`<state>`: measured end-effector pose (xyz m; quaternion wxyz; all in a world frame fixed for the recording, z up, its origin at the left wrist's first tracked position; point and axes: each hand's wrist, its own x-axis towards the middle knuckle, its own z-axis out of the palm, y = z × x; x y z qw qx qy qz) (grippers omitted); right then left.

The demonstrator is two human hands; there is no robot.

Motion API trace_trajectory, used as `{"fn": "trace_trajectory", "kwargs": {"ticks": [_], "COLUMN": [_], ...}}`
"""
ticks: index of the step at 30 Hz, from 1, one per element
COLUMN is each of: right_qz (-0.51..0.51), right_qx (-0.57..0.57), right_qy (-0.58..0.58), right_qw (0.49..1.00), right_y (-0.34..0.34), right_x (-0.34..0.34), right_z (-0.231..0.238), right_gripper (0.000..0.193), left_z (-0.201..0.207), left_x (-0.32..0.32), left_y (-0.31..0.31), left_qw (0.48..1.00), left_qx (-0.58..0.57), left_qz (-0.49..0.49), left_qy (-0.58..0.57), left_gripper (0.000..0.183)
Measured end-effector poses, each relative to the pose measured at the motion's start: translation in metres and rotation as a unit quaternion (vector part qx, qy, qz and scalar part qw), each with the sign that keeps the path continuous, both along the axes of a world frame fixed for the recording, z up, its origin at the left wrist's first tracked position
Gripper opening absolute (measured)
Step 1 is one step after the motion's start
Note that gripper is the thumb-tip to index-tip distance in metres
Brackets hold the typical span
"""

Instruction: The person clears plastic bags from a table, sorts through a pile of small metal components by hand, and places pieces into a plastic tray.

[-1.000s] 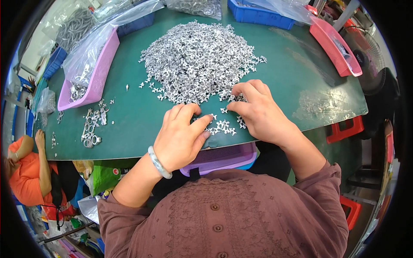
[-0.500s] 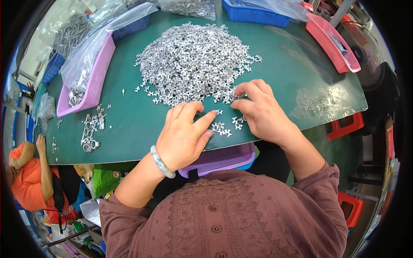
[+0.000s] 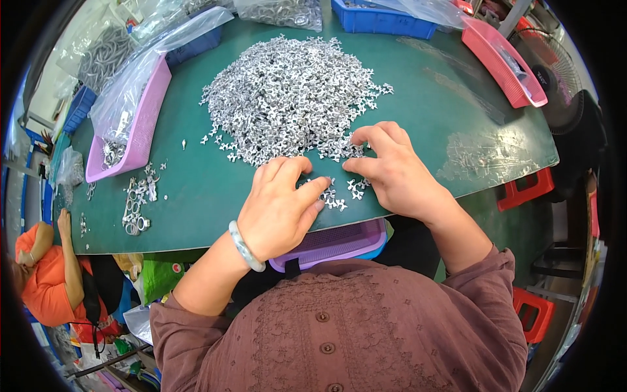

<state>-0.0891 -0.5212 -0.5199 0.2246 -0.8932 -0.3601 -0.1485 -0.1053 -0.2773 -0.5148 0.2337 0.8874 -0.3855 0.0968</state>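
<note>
A large heap of small silvery, branched metal pieces (image 3: pixel 287 98) lies on the green tabletop. My left hand (image 3: pixel 277 206), with a pale bangle at its wrist, rests low at the heap's near edge. Its fingers are bent and apart, the index fingertip touching a small cluster of loose pieces (image 3: pixel 334 199). To the right, my right hand (image 3: pixel 398 170) reaches in at the heap's near right edge. Its thumb and index finger are parted, and some pieces lie between them on the table. Another few pieces (image 3: pixel 357 188) sit just below the right thumb.
A purple basket (image 3: pixel 336 242) is below the table's front edge. At left stand a pink-purple basket (image 3: pixel 147 124) with bagged parts and loose rings (image 3: pixel 135 212). Blue bins (image 3: pixel 382 23) and a red basket (image 3: pixel 496 59) line the far side. A person in orange (image 3: pixel 55 281) sits at far left.
My right thumb has shifted slightly left, toward the small pieces. My left index finger has come down a little toward the cluster. The whole view has shifted slightly.
</note>
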Motion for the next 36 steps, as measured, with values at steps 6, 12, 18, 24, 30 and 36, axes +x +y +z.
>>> {"fn": "trace_trajectory", "kwargs": {"ticks": [6, 12, 18, 24, 30, 36], "right_qz": [-0.017, 0.016, -0.02, 0.002, 0.0, 0.016], "right_qx": [-0.012, -0.004, 0.028, 0.042, 0.041, 0.027], "right_qy": [-0.026, 0.008, -0.002, -0.017, -0.012, -0.018], "right_qw": [0.999, 1.0, 0.999, 0.999, 0.999, 0.999], "right_y": [0.008, 0.005, -0.005, 0.01, 0.014, 0.014], "right_x": [0.004, 0.002, 0.005, 0.008, 0.009, 0.009], "right_z": [-0.003, 0.002, 0.001, -0.004, -0.001, -0.001], "right_gripper": [0.034, 0.035, 0.034, 0.019, 0.016, 0.014], "left_z": [0.001, 0.001, 0.001, 0.0, 0.001, 0.001], "left_x": [0.001, 0.002, 0.004, 0.004, 0.003, 0.004], "left_y": [-0.002, 0.001, -0.004, -0.008, -0.002, 0.003], "left_qw": [1.0, 1.0, 0.999, 1.0, 1.0, 0.999], "left_qx": [-0.009, -0.005, -0.03, -0.009, -0.009, -0.017], "left_qz": [-0.003, -0.014, 0.008, -0.003, -0.014, -0.025], "left_qy": [0.017, 0.005, 0.01, 0.01, 0.013, 0.011], "left_gripper": [0.031, 0.031, 0.03, 0.03, 0.029, 0.027]}}
